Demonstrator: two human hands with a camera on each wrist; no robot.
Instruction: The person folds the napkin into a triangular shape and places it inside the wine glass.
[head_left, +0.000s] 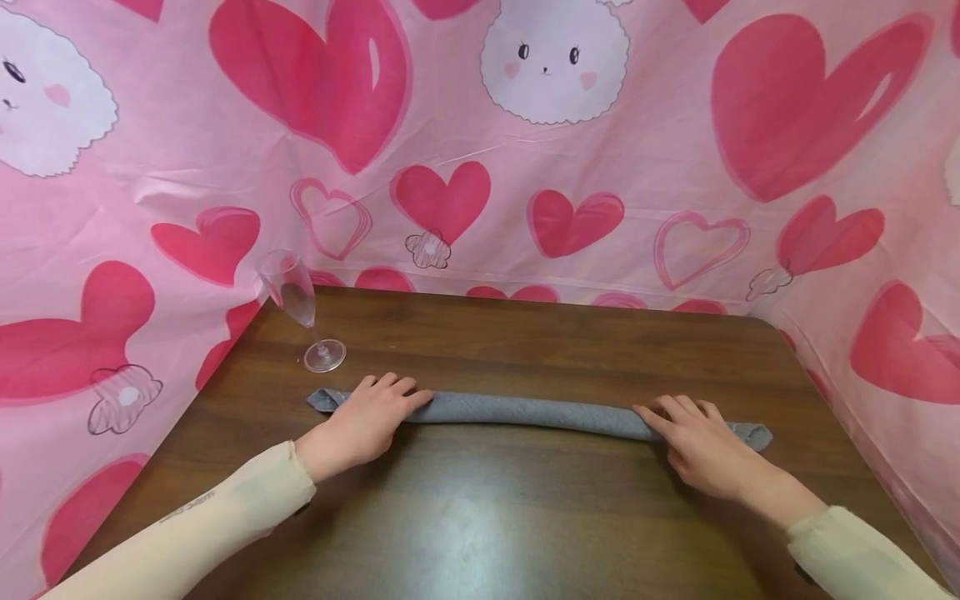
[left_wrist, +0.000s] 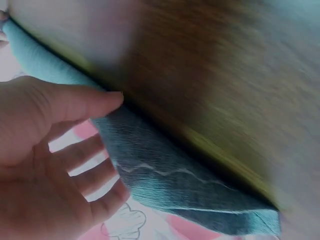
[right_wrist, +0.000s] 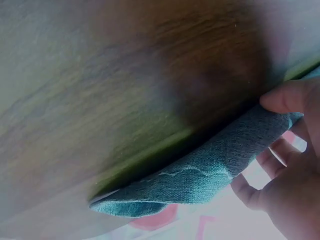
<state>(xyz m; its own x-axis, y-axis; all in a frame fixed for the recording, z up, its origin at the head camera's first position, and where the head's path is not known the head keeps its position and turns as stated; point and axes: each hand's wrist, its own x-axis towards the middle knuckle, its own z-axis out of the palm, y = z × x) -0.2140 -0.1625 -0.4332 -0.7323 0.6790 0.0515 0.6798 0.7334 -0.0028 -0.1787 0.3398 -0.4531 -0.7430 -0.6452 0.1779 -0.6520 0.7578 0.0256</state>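
Note:
A grey cloth napkin [head_left: 525, 410], rolled into a long tube, stretches sideways across the table with a loose pointed corner at either end. Near its left end my left hand [head_left: 367, 419] holds the roll, thumb on the near side and fingers over the far side. My right hand [head_left: 708, 450] grips it the same way towards the right end. The left wrist view shows a pale wavy stitch line on the napkin [left_wrist: 160, 165] beyond that thumb. Similar stitching crosses the napkin's end [right_wrist: 185, 185] in the right wrist view.
An upright clear champagne flute [head_left: 324, 356] stands behind the napkin's left end, close to the left hand. The brown wooden table [head_left: 480, 517] is bordered at the back and sides by a pink heart-patterned curtain [head_left: 465, 125].

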